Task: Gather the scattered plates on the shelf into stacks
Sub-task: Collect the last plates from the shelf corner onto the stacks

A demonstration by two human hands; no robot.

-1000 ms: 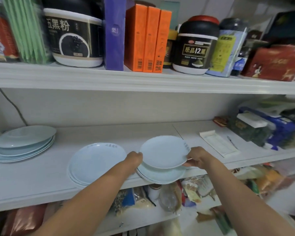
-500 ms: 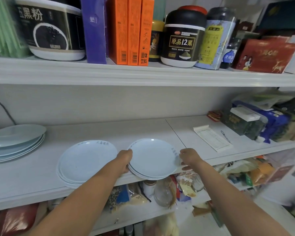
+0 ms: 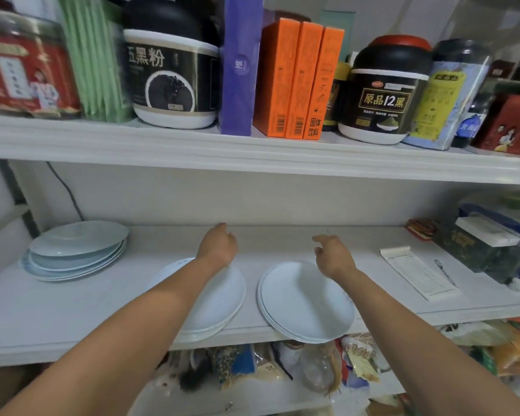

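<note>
The left grip (image 3: 218,246) is hovering with its fingers loosely relaxed and holding nothing, reaching toward the back of the shelf (image 3: 72,310). Directly beneath its wrist and forearm the middle stack of plates (image 3: 222,295) is lying near the shelf's front edge, partly hidden by the arm. I cannot tell whether the wrist is brushing the top plate.

The right grip (image 3: 332,255) is likewise hanging wide and holding nothing, its fingers slightly spread and pointing toward the left grip. Just below and behind its palm, the right stack of plates (image 3: 306,304) is sitting with its near rim overhanging the front edge of the shelf. The two stacks are lying just beside each other with a narrow gap between them, roughly under the space between the two grips.

Well off to the outer side of the left grip, a third stack of plates (image 3: 75,250) is resting toward the back of the shelf, its top plate sitting tilted.

Out beyond the right grip, a notepad (image 3: 418,273) is lying flat with a pen (image 3: 445,271) just past it, and a dark box (image 3: 481,247) is standing further out.

Above both grips, the upper shelf (image 3: 252,151) is carrying three orange boxes (image 3: 300,79), a purple box (image 3: 237,64) and two black tubs (image 3: 171,76).
</note>
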